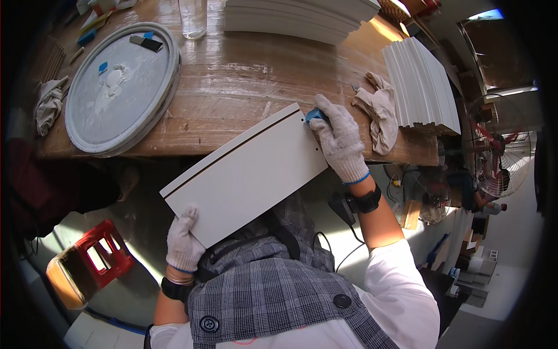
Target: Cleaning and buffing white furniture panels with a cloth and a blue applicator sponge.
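Note:
A white board (250, 174) with a dark groove along its far long edge and small holes at its right end lies tilted across my lap, against the table's near edge. My left hand (185, 239), in a white knit glove, grips its lower left corner, thumb on top. In the same kind of glove, my right hand (338, 136) is closed around a small blue piece (317, 116) at the board's upper right corner, by the holes. The fingers partly hide this piece, so its exact kind cannot be made out.
On the wooden table (244, 87) stand a round grey lid (125, 70) with white paste, a clear glass (193, 20), stacked white boards (302, 14), another stack (421, 87) and a crumpled cloth (381, 113). A red stool (107, 247) is at left; a fan (497, 151) at right.

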Demonstrator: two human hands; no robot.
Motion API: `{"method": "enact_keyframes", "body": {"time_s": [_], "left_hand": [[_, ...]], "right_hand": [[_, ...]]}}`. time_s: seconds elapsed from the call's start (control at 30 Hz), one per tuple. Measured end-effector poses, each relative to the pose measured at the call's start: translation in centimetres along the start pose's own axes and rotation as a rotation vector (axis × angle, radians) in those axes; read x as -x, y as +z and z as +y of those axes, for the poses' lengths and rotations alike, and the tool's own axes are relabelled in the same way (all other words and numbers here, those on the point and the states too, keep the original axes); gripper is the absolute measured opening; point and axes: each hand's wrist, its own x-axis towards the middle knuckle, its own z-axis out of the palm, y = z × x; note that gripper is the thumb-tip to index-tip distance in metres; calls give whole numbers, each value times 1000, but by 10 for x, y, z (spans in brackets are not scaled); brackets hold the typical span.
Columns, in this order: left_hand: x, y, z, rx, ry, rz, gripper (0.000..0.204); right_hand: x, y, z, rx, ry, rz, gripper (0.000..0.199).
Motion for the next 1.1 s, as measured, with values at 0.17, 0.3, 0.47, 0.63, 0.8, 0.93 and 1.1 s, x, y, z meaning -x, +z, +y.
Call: {"method": "enact_keyframes", "body": {"time_s": [0.17,0.3,0.47,0.63,0.8,0.93,1.1], "left_hand": [[1,2,2,3,-11,-64,32],[3,9,2,0,-4,-47,29],[4,12,2,17,-23,-17,34],[3,10,2,0,-11,20,43],[3,10,4,53,-29,-54,43],[9,14,7,41,-22,36,41],[1,-1,1,34,-52,-66,35]], "right_hand": [[0,5,3,12,-34,52,37],[-2,7,1,-47,-11,75,37],[0,2,4,21,18,34,37],[1,3,4,-15,66,31,39],[-1,5,2,26,17,91,39],[-2,10,-1,-1,15,41,38],[2,3,-3,-54,111,47,37]]}}
